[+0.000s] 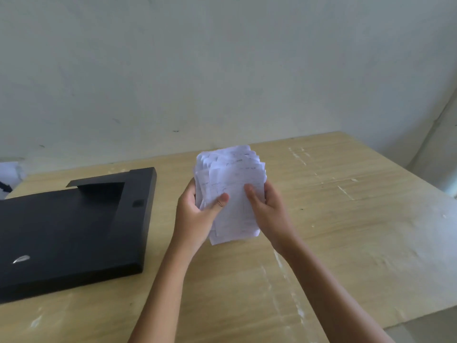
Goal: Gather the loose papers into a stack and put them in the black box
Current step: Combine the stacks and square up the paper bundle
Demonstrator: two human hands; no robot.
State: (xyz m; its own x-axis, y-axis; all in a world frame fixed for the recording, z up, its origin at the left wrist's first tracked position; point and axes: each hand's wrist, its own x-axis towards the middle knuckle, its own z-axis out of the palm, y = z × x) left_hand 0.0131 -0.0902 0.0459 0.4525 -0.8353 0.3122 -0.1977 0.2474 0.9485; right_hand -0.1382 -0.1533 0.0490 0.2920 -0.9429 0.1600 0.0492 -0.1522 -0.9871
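Observation:
A stack of white papers (231, 174) with faint printing stands upright above the wooden table (346, 219), its sheets unevenly aligned at the top. My left hand (197, 214) grips the stack's left side, thumb across the front. My right hand (267, 209) grips its right side, thumb also on the front. The black box (74, 231) lies flat on the table to the left of my hands, with its lid on and a flap cut-out near its far end. No loose papers lie on the table.
A pale wall rises behind the table. The table's right edge runs diagonally at the right. Something white and dark shows at the far left edge behind the box.

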